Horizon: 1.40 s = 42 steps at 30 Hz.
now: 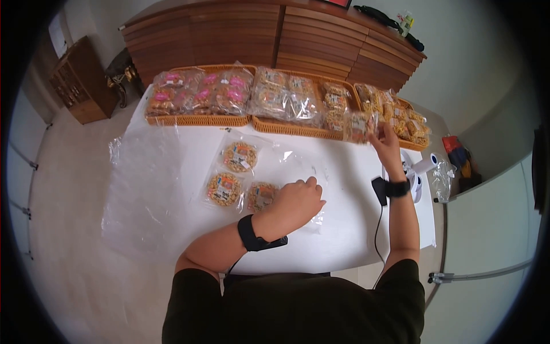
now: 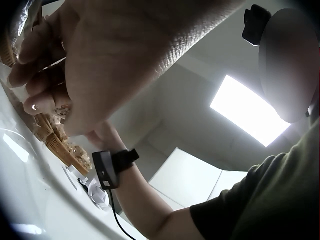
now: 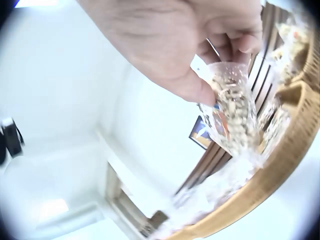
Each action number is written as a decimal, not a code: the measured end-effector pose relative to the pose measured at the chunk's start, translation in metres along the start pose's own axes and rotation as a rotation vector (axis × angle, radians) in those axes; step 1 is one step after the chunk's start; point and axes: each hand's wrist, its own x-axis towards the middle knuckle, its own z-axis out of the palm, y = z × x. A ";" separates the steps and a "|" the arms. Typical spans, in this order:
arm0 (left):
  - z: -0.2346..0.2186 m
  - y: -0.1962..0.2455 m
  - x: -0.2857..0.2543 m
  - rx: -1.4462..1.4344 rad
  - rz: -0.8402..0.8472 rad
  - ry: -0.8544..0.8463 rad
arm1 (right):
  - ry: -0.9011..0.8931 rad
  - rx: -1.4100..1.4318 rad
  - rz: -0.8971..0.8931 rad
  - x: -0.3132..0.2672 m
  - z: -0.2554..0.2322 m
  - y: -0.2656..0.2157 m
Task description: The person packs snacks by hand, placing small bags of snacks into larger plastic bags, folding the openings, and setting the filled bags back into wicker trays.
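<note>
My right hand (image 1: 387,146) pinches a clear-wrapped round nut cake (image 3: 232,107) between thumb and fingers, at the front rim of the middle wicker basket (image 1: 298,127). On the white table lies a large clear plastic bag (image 1: 292,157) with three labelled nut cakes at its left side: an upper cake (image 1: 239,156), a lower left cake (image 1: 223,190) and another cake (image 1: 260,195) partly behind my left hand (image 1: 295,203). The left fingers are curled at the bag's right part, with pale film at the fingertips (image 2: 30,102) in the left wrist view.
The left basket (image 1: 197,120) holds packets with pink labels; the right basket (image 1: 421,146) holds more wrapped snacks. Another clear plastic sheet (image 1: 140,183) lies at the table's left. White rolls (image 1: 425,165) stand at the right edge. A cable (image 1: 376,235) runs from the right wrist camera.
</note>
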 end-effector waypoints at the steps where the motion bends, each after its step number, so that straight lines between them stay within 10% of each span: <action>1: 0.005 0.000 0.001 -0.018 -0.002 -0.009 | -0.133 0.103 0.079 -0.020 -0.010 0.004; 8: 0.012 0.007 -0.001 0.106 0.010 0.025 | -0.696 0.389 0.546 -0.095 0.004 -0.021; 15: 0.018 0.008 -0.002 0.080 -0.024 0.104 | -0.434 0.855 0.757 -0.101 0.084 -0.010; 26: 0.011 -0.004 -0.003 0.078 0.008 0.072 | -0.403 0.784 0.444 -0.100 0.125 -0.002; 32: 0.015 -0.002 0.000 0.103 0.045 0.001 | -0.507 0.946 0.749 -0.108 0.109 -0.047; 38: 0.018 -0.002 0.000 0.163 0.038 0.062 | -0.731 0.770 0.601 -0.086 0.121 -0.002; 42: 0.014 -0.006 -0.001 0.065 0.017 0.041 | -0.532 0.823 0.597 -0.104 0.121 -0.013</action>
